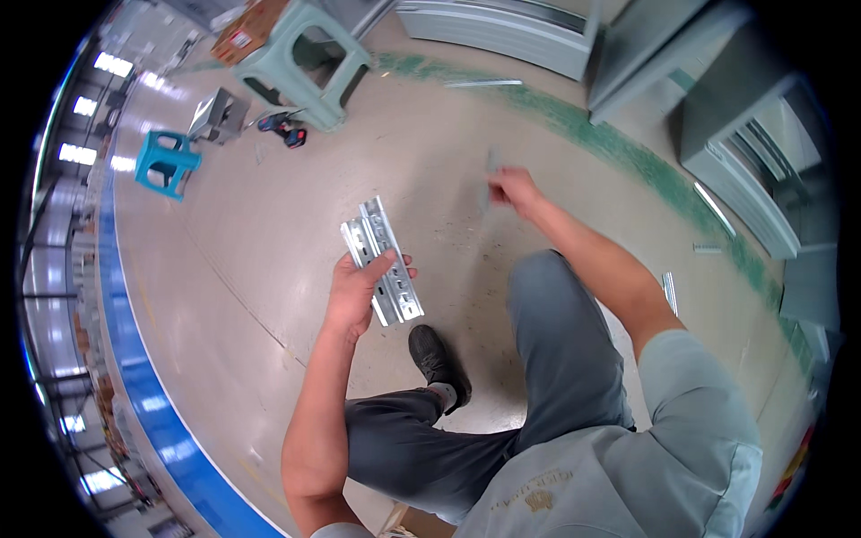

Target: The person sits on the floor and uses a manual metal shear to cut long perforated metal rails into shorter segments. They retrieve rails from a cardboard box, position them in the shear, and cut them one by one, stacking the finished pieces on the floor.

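My left hand [355,289] is closed around a few short slotted metal DIN rails [400,299], lying side by side, with the thumb across their faces. They are held tilted above the floor, in front of my left knee. Farther forward and to the right, my right hand [513,188] is closed in a pinch. A thin, narrow strip [491,172] shows at its fingertips, smeared by motion, and its exact kind is not clear. My dark shoe [436,360] stands on the floor just below the rails.
Ahead at left are a pale green stool [305,67] with a cardboard box [251,31], a cordless drill [285,128], a metal box [218,115] and a small teal stool [168,164]. Grey cabinets [744,143] stand at right. Loose metal strips [715,210] lie near them.
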The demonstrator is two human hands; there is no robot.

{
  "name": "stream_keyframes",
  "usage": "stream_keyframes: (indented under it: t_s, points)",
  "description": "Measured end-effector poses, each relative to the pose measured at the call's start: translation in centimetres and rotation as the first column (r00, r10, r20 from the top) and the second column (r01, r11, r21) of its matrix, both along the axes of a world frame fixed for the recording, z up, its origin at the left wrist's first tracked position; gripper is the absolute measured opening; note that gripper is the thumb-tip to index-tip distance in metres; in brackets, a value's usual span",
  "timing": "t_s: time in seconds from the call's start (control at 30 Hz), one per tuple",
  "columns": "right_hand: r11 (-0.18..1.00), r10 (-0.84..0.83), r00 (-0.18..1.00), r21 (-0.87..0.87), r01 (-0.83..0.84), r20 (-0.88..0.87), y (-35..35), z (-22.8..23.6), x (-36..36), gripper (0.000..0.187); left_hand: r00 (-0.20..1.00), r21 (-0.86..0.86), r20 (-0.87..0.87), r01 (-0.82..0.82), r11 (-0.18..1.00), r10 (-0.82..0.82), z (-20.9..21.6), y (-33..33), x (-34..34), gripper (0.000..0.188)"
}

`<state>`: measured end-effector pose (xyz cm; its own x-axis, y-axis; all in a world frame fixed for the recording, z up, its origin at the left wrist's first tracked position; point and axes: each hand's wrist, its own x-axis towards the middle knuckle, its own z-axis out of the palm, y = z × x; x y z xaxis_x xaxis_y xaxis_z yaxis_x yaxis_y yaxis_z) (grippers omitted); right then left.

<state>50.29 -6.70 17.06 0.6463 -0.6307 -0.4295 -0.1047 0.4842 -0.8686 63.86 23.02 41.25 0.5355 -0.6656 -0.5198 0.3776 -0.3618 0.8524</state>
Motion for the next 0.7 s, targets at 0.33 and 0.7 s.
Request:
stream_keyframes:
  t_s: [0.33, 0.7]
  points:
    - [0.748, -0.176, 0.744, -0.579, -0.325, -0.644, 3.7, -7.8, -21.4, 0.049, 0.983, 0.138, 0.108, 0.129, 0.982, -0.145, -0.9, -3.5, -1.3, 0.029]
    - [0.721, -0.687, 0.002, -0.683, -0.119, -0.726, 12.5, -18.0, -61.8, 0.045, 0.866, 0.035, -0.122, 0.492, 0.870, -0.485, 1.9, -19.2, -15.9, 0.047]
